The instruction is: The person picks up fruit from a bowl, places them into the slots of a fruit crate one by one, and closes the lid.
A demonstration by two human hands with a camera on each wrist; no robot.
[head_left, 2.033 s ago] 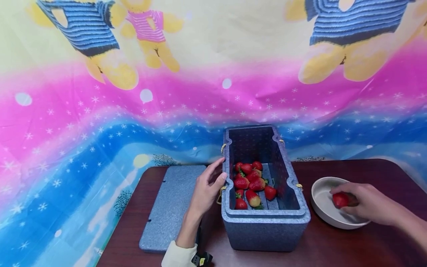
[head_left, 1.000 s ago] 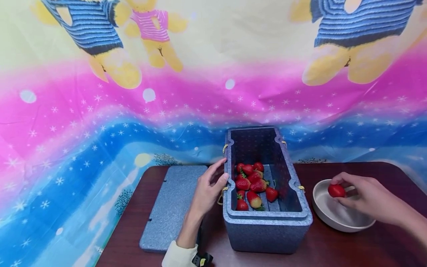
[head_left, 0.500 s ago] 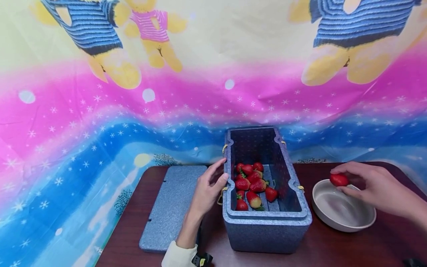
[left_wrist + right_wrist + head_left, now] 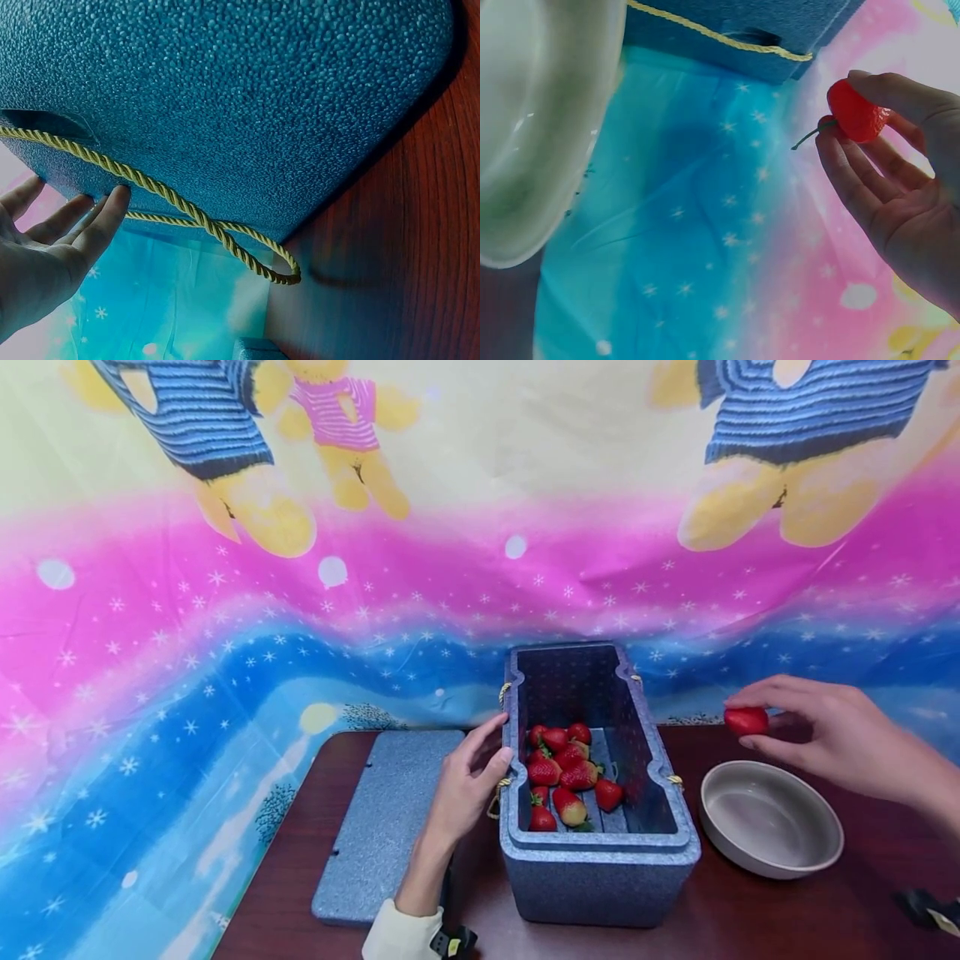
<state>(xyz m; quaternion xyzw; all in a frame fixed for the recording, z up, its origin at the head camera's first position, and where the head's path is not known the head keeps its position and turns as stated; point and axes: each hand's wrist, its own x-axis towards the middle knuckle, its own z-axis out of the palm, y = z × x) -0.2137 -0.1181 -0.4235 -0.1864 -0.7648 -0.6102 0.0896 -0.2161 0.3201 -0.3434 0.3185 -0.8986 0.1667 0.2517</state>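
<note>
Above the far rim of the bowl, my right hand [image 4: 832,727] pinches a red strawberry [image 4: 746,721] between thumb and fingers. From the right wrist camera, a thin green stem shows below the strawberry [image 4: 857,112]. A round grey-beige bowl [image 4: 772,857] stands on the table to the right of a speckled blue-grey foam box [image 4: 592,889]. Several strawberries [image 4: 577,774] with green leaves lie inside the box. My left hand [image 4: 463,789] rests against the box's left rim with fingers extended. Seen from the left wrist, its fingertips touch the box wall beside a gold rope handle [image 4: 172,196].
A flat blue-grey lid [image 4: 390,827] lies on the dark red wooden table [image 4: 277,877] left of the box. Behind the table hangs a printed cloth [image 4: 465,568] with bears and snowflakes. A dark strap-like object [image 4: 915,908] appears at the right edge.
My right hand has lifted the strawberry up out of the bowl, moving it away from me and slightly left above the far rim. My left hand stays on the box.
</note>
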